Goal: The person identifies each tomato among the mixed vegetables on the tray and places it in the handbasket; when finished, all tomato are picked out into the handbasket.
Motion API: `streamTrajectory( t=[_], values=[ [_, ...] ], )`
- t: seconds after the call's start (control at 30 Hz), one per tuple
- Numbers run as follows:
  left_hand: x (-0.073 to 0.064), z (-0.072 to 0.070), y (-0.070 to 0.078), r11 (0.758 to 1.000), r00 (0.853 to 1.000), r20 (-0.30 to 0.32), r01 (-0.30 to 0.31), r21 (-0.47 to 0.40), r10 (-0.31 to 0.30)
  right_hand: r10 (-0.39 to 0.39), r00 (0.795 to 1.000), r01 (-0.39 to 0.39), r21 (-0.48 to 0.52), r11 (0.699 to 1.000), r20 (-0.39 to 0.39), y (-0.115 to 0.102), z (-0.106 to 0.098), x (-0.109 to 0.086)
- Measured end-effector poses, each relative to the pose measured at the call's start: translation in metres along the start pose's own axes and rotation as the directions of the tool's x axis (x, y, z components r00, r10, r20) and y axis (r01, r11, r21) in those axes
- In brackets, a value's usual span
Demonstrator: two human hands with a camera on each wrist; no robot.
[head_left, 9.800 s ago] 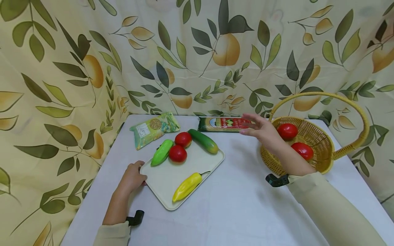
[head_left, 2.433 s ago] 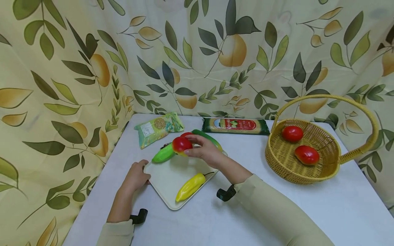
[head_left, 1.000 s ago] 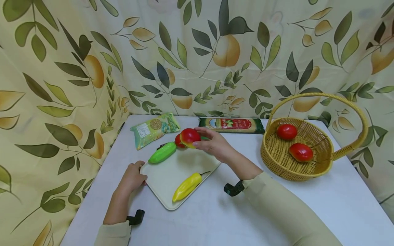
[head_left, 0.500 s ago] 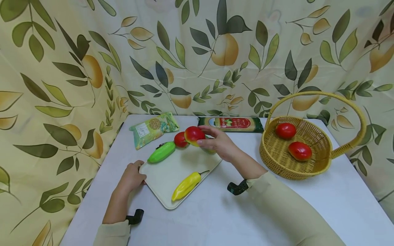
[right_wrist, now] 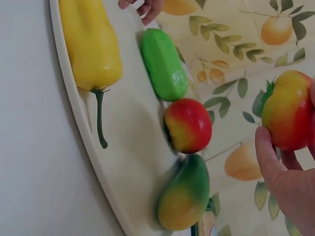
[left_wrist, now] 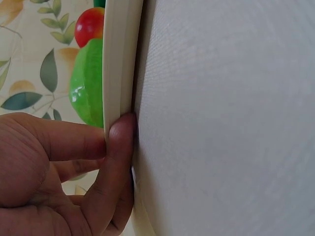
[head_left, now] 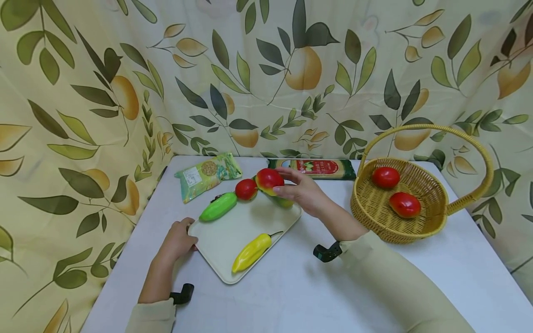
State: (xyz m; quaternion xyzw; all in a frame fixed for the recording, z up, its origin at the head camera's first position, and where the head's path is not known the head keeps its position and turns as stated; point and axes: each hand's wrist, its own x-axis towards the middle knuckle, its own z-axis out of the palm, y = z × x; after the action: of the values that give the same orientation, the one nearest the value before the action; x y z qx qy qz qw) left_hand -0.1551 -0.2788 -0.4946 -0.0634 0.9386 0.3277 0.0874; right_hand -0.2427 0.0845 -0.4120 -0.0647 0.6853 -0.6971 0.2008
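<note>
Red fruit (head_left: 269, 181) shifted rightward, pinched in right grip (head_left: 303, 193), raised near tray (head_left: 237, 231); basket (head_left: 387, 231) rightward, nearer right grip; left grip (head_left: 179, 238) pinches tray edge.

Far right corner of the tray (head_left: 233, 226): green-yellow fruit (head_left: 285, 202) mostly hidden from where I stand, behind the held red fruit (head_left: 268, 180) and the right hand (head_left: 306, 193). The left hand (head_left: 179, 238), at the tray's left rim, has fingertips tucked out of sight underneath; fine print on the bag (head_left: 214, 171) and long packet (head_left: 322, 168) behind the tray is too small to read. Right wrist view crops the held red fruit at right, the yellow pepper (right_wrist: 96, 46) on the tray at top.
</note>
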Motion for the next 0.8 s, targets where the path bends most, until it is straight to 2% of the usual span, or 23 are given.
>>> streamTrajectory(
  t=[0.2, 0.8],
  values=[
    [0.0, 0.0, 0.0, 1.0, 1.0, 0.0, -0.007, 0.005, 0.007, 0.001, 1.0, -0.001, -0.006, 1.0, -0.012, -0.003, -0.004, -0.003],
    [-0.001, -0.001, 0.001, 1.0, 1.0, 0.008, -0.01, 0.007, 0.01, -0.044, 0.999, 0.045, 0.107, 0.993, -0.015, -0.009, -0.017, -0.009]
  ],
)
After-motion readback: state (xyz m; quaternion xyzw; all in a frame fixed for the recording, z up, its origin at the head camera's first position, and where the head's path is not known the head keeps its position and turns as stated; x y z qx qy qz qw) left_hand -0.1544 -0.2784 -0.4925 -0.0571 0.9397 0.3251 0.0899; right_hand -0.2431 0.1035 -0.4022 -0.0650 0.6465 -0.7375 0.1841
